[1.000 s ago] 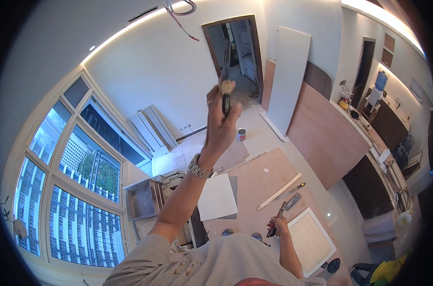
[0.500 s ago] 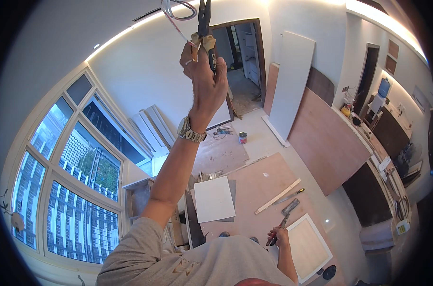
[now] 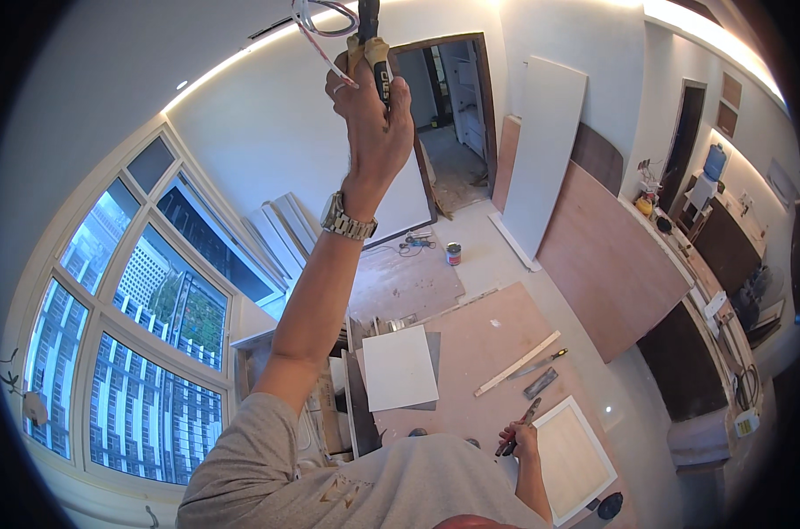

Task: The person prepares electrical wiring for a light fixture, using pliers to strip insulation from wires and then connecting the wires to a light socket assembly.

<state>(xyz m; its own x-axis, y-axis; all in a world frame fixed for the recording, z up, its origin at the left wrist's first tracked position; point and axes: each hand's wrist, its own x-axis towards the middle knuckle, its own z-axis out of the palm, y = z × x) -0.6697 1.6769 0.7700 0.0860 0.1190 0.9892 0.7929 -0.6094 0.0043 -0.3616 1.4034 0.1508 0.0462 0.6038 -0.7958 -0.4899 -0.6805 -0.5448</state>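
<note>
My left arm is stretched up high, with a metal-band watch (image 3: 349, 220) on the wrist. My left hand (image 3: 372, 123) is closed round pliers (image 3: 380, 75) with black and tan handles and dark jaws pointing up. Thin red, white and dark wires (image 3: 307, 26) hang in loops beside the jaws, and one strand comes down to my fingers. Low at the right, my right hand (image 3: 518, 437) grips a dark slim tool (image 3: 532, 411) pointing up and away; its exact kind is unclear. Past its tip a grey block (image 3: 541, 382) lies on a brownish board.
On the brownish board (image 3: 470, 344) lie a white square panel (image 3: 400, 368), a wooden strip (image 3: 516, 363) and a handsaw (image 3: 550, 357). A pale framed panel (image 3: 572, 458) is beside my right arm. Farther off are a paint can (image 3: 453, 254) and large leaning sheets (image 3: 545, 159). Windows (image 3: 144, 300) line the left.
My left hand and the pliers have risen slightly and shifted left, beside the wires. The tip of the tool in my right hand has drawn back from the grey block.
</note>
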